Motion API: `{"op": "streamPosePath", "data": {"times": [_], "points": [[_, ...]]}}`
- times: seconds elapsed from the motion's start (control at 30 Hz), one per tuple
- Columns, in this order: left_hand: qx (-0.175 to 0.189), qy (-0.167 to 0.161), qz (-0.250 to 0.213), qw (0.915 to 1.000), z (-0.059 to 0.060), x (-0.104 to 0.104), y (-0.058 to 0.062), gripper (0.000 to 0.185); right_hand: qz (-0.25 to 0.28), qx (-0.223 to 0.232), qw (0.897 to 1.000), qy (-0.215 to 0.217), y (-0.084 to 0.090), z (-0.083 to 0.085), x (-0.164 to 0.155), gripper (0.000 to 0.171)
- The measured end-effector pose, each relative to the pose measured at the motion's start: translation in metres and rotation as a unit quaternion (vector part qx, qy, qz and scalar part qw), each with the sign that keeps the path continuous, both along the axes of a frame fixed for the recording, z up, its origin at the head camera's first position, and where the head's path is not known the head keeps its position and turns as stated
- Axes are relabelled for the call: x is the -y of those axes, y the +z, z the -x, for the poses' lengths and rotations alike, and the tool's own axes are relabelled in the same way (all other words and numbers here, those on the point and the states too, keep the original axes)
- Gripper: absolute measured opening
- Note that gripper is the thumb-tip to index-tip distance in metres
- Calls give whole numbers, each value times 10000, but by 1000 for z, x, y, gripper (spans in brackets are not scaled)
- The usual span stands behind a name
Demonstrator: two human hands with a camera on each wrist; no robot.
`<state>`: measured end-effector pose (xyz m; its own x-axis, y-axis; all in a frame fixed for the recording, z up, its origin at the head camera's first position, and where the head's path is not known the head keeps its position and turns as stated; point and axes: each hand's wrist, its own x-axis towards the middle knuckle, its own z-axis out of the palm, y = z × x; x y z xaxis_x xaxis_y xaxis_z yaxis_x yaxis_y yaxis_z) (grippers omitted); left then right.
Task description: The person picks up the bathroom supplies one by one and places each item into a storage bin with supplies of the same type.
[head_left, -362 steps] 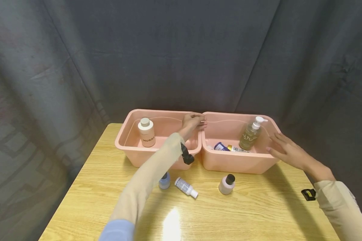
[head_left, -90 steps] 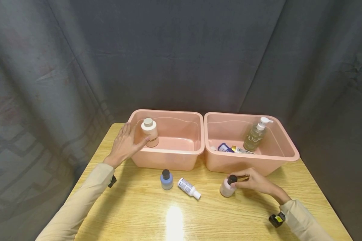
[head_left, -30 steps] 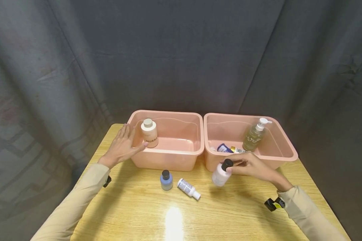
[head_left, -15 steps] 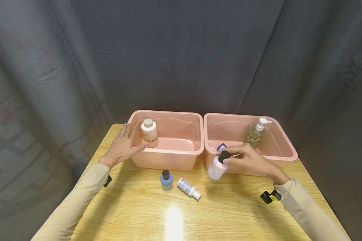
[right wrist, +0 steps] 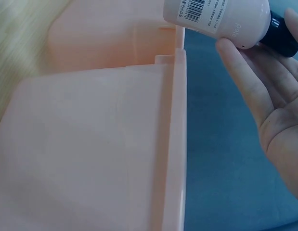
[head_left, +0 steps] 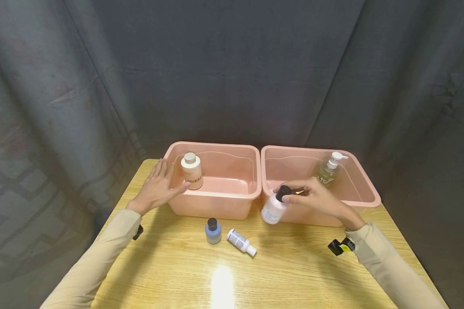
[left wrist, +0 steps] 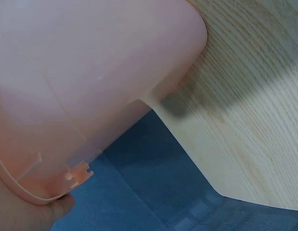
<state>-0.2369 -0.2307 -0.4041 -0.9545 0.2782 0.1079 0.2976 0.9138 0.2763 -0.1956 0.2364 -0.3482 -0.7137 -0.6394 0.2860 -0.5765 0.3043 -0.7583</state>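
Note:
My right hand (head_left: 313, 198) pinches a pale pink bottle (head_left: 273, 209) by its black cap. The bottle hangs tilted off the table, overlapping the front wall of the right pink bin (head_left: 317, 219) in the head view. In the right wrist view a barcode label shows on the bottle (right wrist: 216, 14), near the bins' rims. My left hand (head_left: 156, 185) rests on the left end of the left pink bin (head_left: 212, 208), fingers spread and thumb out along the front rim. A white bottle marked MURRA (head_left: 192, 172) stands inside that bin, beside this hand.
A blue bottle with a black cap (head_left: 213, 234) stands on the wooden table (head_left: 170, 266). A small white bottle (head_left: 239, 241) lies beside it. The right bin holds a pump bottle (head_left: 328, 171) and smaller items mostly hidden behind my right hand. Grey curtains hang behind.
My right hand has lifted the pale pink bottle off the table and carried it up and left to the right bin's front. Earlier, my left hand moved from between the bins to the left end.

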Motion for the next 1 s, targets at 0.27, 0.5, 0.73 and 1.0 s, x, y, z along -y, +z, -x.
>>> {"op": "streamPosePath", "data": {"times": [0.27, 0.5, 0.73, 1.0], "points": [[34, -17, -8, 10000, 1, 0, 0, 105, 129, 131, 9998, -94, 6, 4, 2, 28], [30, 16, -55, 10000, 1, -1, -1, 104, 228, 21, 9997, -125, 9, 8, 4, 29], [65, 41, -52, 10000, 1, -1, 0, 105, 422, 62, 9988, -225, 17, 12, 10, 25], [90, 41, -23, 9999, 0, -1, 0, 104, 489, 97, 9982, -347, 23, 17, 19, 27]]}}
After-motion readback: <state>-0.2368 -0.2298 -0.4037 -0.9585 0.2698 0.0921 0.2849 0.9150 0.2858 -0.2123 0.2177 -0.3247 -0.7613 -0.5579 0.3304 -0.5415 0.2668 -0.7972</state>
